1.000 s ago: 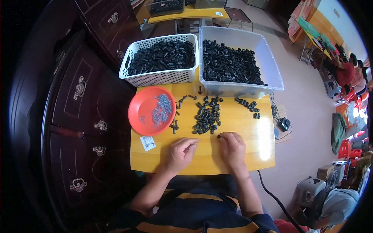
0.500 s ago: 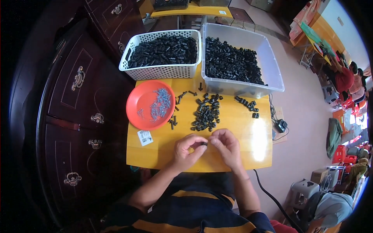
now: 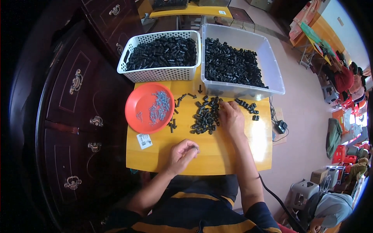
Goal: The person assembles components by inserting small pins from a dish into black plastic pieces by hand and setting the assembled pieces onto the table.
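My left hand (image 3: 181,157) is held low over the near part of the yellow table, thumb and fingers closed on a small black part (image 3: 196,148) that is mostly hidden. My right hand (image 3: 232,119) reaches to the right edge of a pile of short black plastic pieces (image 3: 204,119). Its fingers are pinched together at the pile; what lies between the tips is hidden. Left of the pile, several thin black stems (image 3: 173,123) lie scattered. Beside them a round red-orange plate (image 3: 134,105) holds many small silvery screws or pins (image 3: 159,106).
At the back stand a white perforated basket (image 3: 159,73) and a clear plastic bin (image 3: 272,73), both full of black parts. A short row of black pieces (image 3: 246,103) lies right of the pile. A dark wooden cabinet (image 3: 66,105) flanks the table's left; cables (image 3: 276,116) hang at its right.
My right hand has moved away from the left hand, up to the pile's right edge. My left hand has drawn slightly left and down, still holding a small black part.
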{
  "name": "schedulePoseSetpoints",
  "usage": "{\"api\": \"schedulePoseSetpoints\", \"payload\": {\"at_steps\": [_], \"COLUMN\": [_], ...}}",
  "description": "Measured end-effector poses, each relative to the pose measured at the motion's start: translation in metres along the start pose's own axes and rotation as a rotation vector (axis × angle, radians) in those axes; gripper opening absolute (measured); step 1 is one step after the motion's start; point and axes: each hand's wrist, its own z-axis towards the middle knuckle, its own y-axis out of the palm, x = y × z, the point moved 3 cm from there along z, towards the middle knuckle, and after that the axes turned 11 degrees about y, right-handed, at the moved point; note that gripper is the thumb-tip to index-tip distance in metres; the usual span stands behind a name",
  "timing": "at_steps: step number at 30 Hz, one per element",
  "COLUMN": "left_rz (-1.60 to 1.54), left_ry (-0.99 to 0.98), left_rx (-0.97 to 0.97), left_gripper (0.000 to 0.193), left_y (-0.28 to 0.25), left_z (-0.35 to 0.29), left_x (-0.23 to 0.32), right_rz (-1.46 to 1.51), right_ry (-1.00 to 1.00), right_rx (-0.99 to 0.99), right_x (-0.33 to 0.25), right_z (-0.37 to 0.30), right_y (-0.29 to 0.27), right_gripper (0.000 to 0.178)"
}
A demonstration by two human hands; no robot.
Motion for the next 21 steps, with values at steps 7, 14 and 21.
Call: {"api": "schedulePoseSetpoints", "payload": {"at_steps": [7,14,21], "left_rz": [-0.006,-0.001,-0.198], "left_ry": [-0.005,0.030,-0.072], "left_rx": [0.016,0.055,0.136], "left_gripper": [0.014,0.017,0.021], "left_y": [0.000,0.001,-0.004], "left_z": [0.002,0.001,0.003], "left_x": [0.000,-0.001,0.001], "right_rz": [-0.046,-0.098,0.414], "right_ry": [-0.004,0.044,0.377], "right_rx": [0.037,0.052,-0.062], "right_x": [0.003,0.006,0.004], "right_z": [-0.002,-0.005,-0.029], "right_y": [0.007,0.002,-0.027], "right_gripper": [0.019,0.018,0.012]}}
